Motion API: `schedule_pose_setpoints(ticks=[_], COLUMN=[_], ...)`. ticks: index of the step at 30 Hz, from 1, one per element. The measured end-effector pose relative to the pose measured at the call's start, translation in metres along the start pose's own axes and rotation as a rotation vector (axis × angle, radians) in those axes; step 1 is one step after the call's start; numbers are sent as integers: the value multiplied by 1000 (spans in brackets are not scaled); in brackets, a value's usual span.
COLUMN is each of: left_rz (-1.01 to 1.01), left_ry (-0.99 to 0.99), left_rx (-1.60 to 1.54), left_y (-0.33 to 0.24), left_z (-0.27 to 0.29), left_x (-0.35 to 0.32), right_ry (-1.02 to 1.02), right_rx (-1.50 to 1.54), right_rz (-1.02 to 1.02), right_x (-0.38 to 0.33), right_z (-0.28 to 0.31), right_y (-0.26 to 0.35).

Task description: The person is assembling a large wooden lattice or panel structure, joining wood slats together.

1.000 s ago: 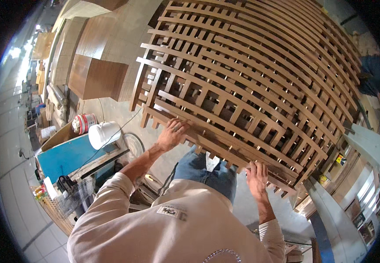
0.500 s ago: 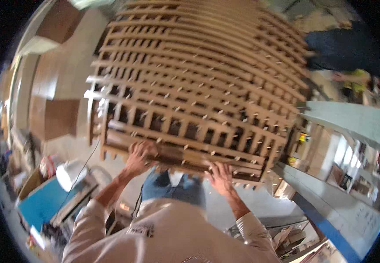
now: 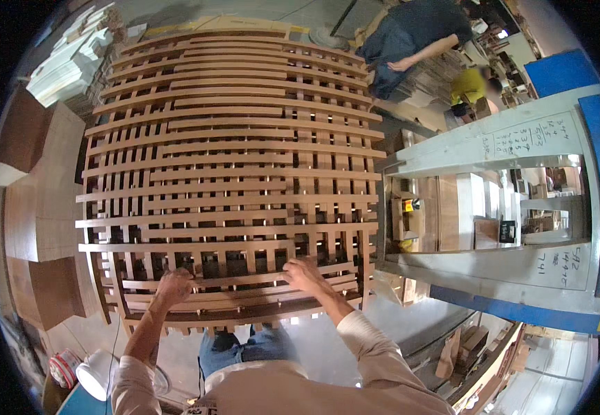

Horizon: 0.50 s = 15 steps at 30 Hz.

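Note:
Before me lies a wide crisscross stack of brown wooden slats (image 3: 234, 146), its rows crossing in layers with gaps between them. Across its near part, a single wooden slat (image 3: 237, 281) spans between my two hands. My left hand (image 3: 174, 286) is closed around the slat's left portion. My right hand (image 3: 305, 275) grips it farther right, fingers curled over the wood. Several more slats lie side by side just nearer to me, along the front of the stack. The undersides of my fingers are hidden.
A pale metal frame (image 3: 486, 268) with blue edges stands close on the right. Brown panels or boxes (image 3: 44, 225) line the left, with white sheets (image 3: 78, 52) stacked behind. Beyond the stack, a person in dark clothes (image 3: 417, 34) bends over. A white round container (image 3: 95, 373) is at lower left.
Both hands have moved forward from the stack's front edge and closed on a slat. My view has turned, so the stack sits farther left and more of the right-hand frame shows.

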<state>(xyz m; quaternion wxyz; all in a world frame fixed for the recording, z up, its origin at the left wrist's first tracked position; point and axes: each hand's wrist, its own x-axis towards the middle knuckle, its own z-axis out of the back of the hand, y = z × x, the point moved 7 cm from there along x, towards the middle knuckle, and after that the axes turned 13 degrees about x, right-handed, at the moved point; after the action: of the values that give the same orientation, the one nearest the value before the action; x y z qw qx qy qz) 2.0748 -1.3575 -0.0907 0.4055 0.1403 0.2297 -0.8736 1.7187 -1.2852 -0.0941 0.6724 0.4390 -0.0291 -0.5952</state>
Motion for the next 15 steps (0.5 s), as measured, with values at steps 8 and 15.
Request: schedule_pose_setpoints(ticks=[8, 15], left_rz=[334, 132], left_ry=[-337, -255], left_rx=[363, 187], left_y=[49, 16], left_z=[46, 33], left_x=[18, 40], right_ry=[-382, -393], right_rx=[-385, -425], right_rz=[2, -272], right_x=[64, 54], right_z=[22, 21], right_y=[74, 19])
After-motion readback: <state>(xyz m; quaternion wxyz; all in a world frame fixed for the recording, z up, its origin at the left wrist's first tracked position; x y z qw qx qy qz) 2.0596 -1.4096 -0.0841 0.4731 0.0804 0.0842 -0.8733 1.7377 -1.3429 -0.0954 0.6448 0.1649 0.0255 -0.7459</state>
